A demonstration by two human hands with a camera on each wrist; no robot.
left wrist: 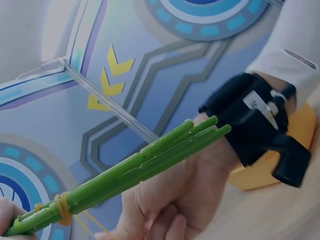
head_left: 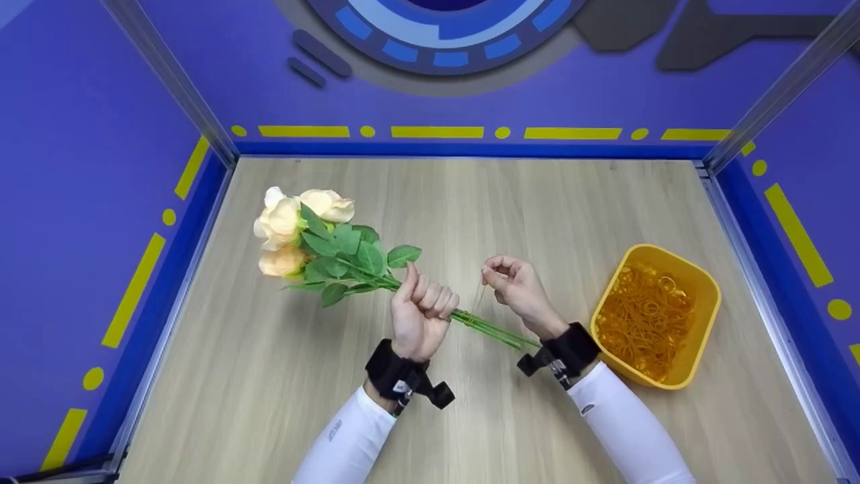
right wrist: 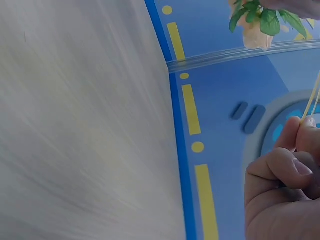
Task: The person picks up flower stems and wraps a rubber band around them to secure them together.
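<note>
My left hand (head_left: pixel 422 312) grips a bunch of artificial roses (head_left: pixel 279 222) by the green stems (head_left: pixel 487 327). Cream and peach blooms point to the far left, and the cut stem ends stick out to the right. In the left wrist view a yellow rubber band (left wrist: pixel 62 209) is wound round the stems just beyond the left fingers. Between thumb and forefinger my right hand (head_left: pixel 521 289) pinches a loop of the band, stretched away from the stems. That taut loop (right wrist: pixel 311 100) also shows in the right wrist view.
A yellow tub (head_left: pixel 709 316) with many rubber bands (head_left: pixel 645 319) stands on the wooden table (head_left: pixel 510 430), right of my right forearm. Blue printed walls (head_left: pixel 195 168) enclose the table at the back and both sides.
</note>
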